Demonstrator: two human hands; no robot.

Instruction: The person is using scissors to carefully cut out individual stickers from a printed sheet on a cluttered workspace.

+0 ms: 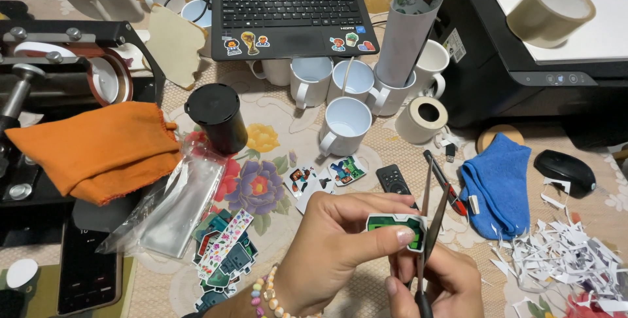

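Note:
My left hand (333, 246) pinches a small green and white paper sticker (396, 228) between thumb and fingers. My right hand (435, 285) grips a pair of scissors (430, 216), whose blades point up and close on the sticker's right edge. A bead bracelet (265, 295) sits on my left wrist. Below left of my hands lies a pile of cut stickers (222, 256); two more cut stickers (324, 175) lie just above my left hand.
White mugs (345, 125) stand in the middle before a laptop (288, 7). A black printer (543, 36) carries a tape roll (551, 12). Paper scraps (566, 252), blue cloth (497, 180), mouse (566, 171), orange cloth (98, 148), black mug (217, 115), mug press (59, 63), phone (88, 269).

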